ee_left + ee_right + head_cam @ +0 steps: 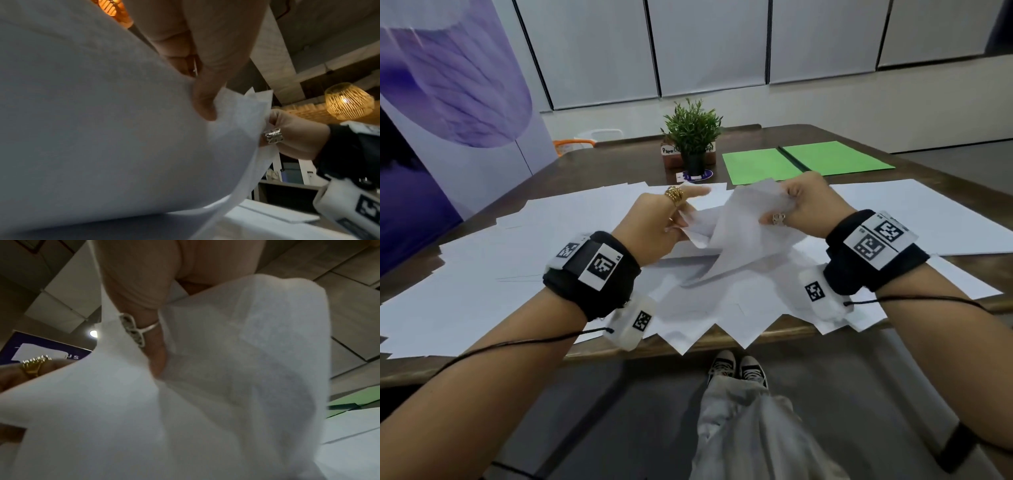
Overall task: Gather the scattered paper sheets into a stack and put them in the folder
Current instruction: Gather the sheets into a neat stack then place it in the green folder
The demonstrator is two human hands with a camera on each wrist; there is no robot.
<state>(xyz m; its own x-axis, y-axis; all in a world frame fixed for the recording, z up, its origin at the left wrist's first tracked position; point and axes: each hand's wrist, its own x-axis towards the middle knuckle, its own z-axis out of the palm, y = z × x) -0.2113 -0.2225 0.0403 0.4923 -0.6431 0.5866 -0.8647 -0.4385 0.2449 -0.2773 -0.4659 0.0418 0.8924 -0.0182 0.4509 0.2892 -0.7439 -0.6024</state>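
Early stage. Loose sheets (482, 274) across table (619, 161), mostly ungathered. Left hand (657, 222) and right hand (804, 202) pinching a few lifted sheets (743, 233) at centre. Green folder (804, 159) open far right, unfilled.

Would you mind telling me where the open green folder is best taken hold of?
Probably its near right corner: the green folder lies open and flat on the table, bare, with loose sheets just before it. Slide fingers under that thin edge from the right.

office — meeting table (619, 161) | roller blinds (709, 44) | potted plant (692, 132)
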